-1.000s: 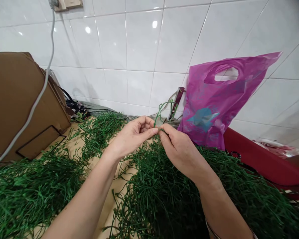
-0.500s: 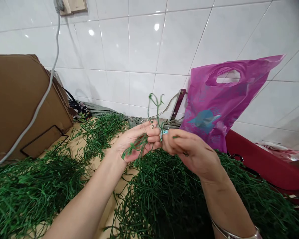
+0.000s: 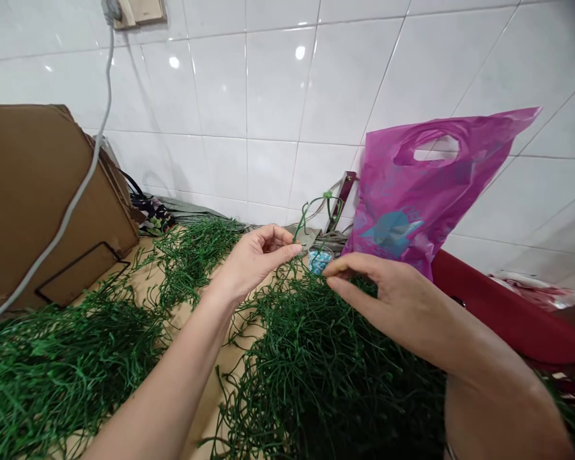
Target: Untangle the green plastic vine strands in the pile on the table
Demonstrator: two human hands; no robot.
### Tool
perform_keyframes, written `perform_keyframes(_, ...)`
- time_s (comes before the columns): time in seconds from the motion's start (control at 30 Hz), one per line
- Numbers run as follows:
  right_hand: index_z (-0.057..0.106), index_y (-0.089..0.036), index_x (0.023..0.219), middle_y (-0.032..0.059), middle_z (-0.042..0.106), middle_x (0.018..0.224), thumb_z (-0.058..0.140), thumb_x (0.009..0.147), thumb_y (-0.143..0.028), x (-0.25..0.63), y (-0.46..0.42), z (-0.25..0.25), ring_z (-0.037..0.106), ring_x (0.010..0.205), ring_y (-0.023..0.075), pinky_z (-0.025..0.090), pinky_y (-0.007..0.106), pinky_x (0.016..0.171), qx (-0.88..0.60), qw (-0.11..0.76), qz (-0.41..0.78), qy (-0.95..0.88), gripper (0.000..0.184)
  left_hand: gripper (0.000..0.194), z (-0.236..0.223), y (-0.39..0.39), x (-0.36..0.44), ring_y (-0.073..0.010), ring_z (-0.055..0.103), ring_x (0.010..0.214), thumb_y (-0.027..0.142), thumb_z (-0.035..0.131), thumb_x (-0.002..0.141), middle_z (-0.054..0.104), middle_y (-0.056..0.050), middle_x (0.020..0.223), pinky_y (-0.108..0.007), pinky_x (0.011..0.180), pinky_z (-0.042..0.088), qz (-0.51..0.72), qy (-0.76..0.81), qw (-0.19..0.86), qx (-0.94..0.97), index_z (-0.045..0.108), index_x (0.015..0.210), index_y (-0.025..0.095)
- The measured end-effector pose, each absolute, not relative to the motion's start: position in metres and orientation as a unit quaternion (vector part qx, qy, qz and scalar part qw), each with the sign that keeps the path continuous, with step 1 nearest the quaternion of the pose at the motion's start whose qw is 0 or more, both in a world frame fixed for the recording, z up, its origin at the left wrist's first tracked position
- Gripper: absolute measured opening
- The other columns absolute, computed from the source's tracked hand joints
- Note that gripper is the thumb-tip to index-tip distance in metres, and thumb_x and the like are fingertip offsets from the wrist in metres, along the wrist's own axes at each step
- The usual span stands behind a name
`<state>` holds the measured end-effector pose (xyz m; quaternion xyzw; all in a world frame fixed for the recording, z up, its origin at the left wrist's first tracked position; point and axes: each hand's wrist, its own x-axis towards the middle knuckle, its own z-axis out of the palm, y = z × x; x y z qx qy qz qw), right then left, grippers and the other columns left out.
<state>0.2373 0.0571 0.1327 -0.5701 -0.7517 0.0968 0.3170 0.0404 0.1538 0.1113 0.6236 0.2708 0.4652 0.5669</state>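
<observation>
My left hand is closed in a pinch, thumb against forefinger, on a thin green artificial stem that loops up from the fingertips. Just right of it is a small blue-and-white patterned piece, with green strands around it. The thumb and forefinger of my right hand come together at that piece's lower right edge; the other fingers are mostly hidden. Beneath both hands spreads a large heap of green artificial stems.
More green stems lie in a pile at left and a smaller clump behind. A cardboard box with a grey cable stands left. At right are a purple plastic bag and a red object. White tiled wall closes the back.
My hands have moved apart from their close grip. The bunch of strands across my left hand has left it. My right wrist has turned, and the blue-and-white piece shows more fully.
</observation>
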Motion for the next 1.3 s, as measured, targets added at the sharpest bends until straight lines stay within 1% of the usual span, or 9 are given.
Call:
perform_keyframes(0.13, 0.062, -0.024, 0.079, -0.0029, 0.061, 0.068, 0.059, 0.092, -0.029, 0.217, 0.067, 0.133, 0.055, 0.063, 0.0145, 0.043, 0.027, 0.062, -0.577, 0.391, 0.113, -0.708, 0.014, 0.03, 0.114, 0.148, 0.043, -0.0084, 0.049, 0.067, 0.03, 0.085, 0.07, 0.057, 0.005, 0.071, -0.025, 0.067, 0.037, 0.461, 0.282, 0.574, 0.615, 0.06, 0.074, 0.015)
perform_keyframes(0.3, 0.064, -0.021, 0.09, -0.0003, 0.064, 0.079, 0.066, 0.087, -0.033, 0.203, 0.076, 0.124, 0.056, 0.073, 0.0156, 0.045, 0.028, 0.068, -0.578, 0.428, 0.165, -0.675, 0.013, 0.037, 0.116, 0.146, 0.044, -0.0088, 0.05, 0.066, 0.035, 0.089, 0.065, 0.056, 0.005, 0.069, -0.026, 0.066, 0.038, 0.456, 0.275, 0.597, 0.6, 0.058, 0.071, 0.015)
perform_keyframes(0.43, 0.062, -0.02, 0.078, -0.0029, 0.055, 0.068, 0.059, 0.087, -0.026, 0.2, 0.083, 0.12, 0.049, 0.064, 0.013, 0.039, 0.027, 0.06, -0.555, 0.445, 0.202, -0.673, 0.012, 0.035, 0.115, 0.148, 0.043, -0.0094, 0.052, 0.069, 0.034, 0.087, 0.066, 0.058, 0.004, 0.071, -0.026, 0.07, 0.04, 0.451, 0.263, 0.603, 0.603, 0.059, 0.072, 0.015)
perform_keyframes(0.67, 0.061, -0.019, 0.077, -0.0054, 0.052, 0.063, 0.062, 0.073, -0.025, 0.205, 0.091, 0.115, 0.043, 0.059, 0.0103, 0.033, 0.024, 0.055, -0.516, 0.493, 0.349, -0.607, 0.008, 0.035, 0.111, 0.15, 0.044, -0.0078, 0.053, 0.066, 0.032, 0.086, 0.07, 0.061, 0.004, 0.069, -0.024, 0.068, 0.04, 0.459, 0.248, 0.604, 0.603, 0.056, 0.071, 0.015)
perform_keyframes(0.8, 0.053, -0.021, 0.07, -0.009, 0.044, 0.056, 0.06, 0.068, -0.023, 0.207, 0.098, 0.108, 0.035, 0.054, 0.0086, 0.027, 0.023, 0.051, -0.495, 0.53, 0.371, -0.58, 0.007, 0.038, 0.109, 0.15, 0.048, -0.0085, 0.059, 0.064, 0.033, 0.088, 0.069, 0.064, 0.004, 0.066, -0.025, 0.069, 0.046, 0.455, 0.22, 0.647, 0.571, 0.054, 0.07, 0.016)
perform_keyframes(1.0, 0.049, -0.023, 0.065, -0.0104, 0.041, 0.05, 0.056, 0.065, -0.02, 0.208, 0.099, 0.106, 0.031, 0.049, 0.0078, 0.022, 0.024, 0.049, -0.49, 0.531, 0.369, -0.584, 0.008, 0.042, 0.103, 0.151, 0.053, -0.0097, 0.065, 0.062, 0.033, 0.092, 0.064, 0.067, 0.004, 0.065, -0.024, 0.067, 0.051, 0.427, 0.215, 0.714, 0.511, 0.054, 0.072, 0.015)
perform_keyframes(1.07, 0.046, -0.023, 0.061, -0.0094, 0.044, 0.051, 0.055, 0.066, -0.019, 0.21, 0.099, 0.107, 0.034, 0.05, 0.0079, 0.025, 0.024, 0.05, -0.487, 0.535, 0.362, -0.588, 0.011, 0.042, 0.101, 0.154, 0.053, -0.009, 0.066, 0.061, 0.031, 0.092, 0.064, 0.067, 0.005, 0.065, -0.023, 0.066, 0.052, 0.426, 0.222, 0.727, 0.492, 0.054, 0.072, 0.015)
perform_keyframes(1.2, 0.041, -0.024, 0.061, -0.0025, 0.065, 0.065, 0.051, 0.07, -0.019, 0.217, 0.097, 0.11, 0.06, 0.068, 0.014, 0.043, 0.027, 0.067, -0.474, 0.541, 0.341, -0.606, 0.014, 0.043, 0.103, 0.162, 0.043, -0.0102, 0.071, 0.071, 0.027, 0.093, 0.062, 0.067, 0.005, 0.066, -0.022, 0.072, 0.054, 0.468, 0.254, 0.73, 0.429, 0.053, 0.071, 0.016)
perform_keyframes(1.3, 0.049, -0.023, 0.064, 0.0009, 0.07, 0.073, 0.05, 0.073, -0.017, 0.224, 0.093, 0.113, 0.065, 0.076, 0.0175, 0.046, 0.031, 0.074, -0.507, 0.475, 0.3, -0.653, 0.011, 0.042, 0.108, 0.166, 0.034, -0.0088, 0.07, 0.07, 0.026, 0.094, 0.059, 0.069, 0.005, 0.069, -0.022, 0.077, 0.054, 0.508, 0.254, 0.697, 0.438, 0.055, 0.07, 0.016)
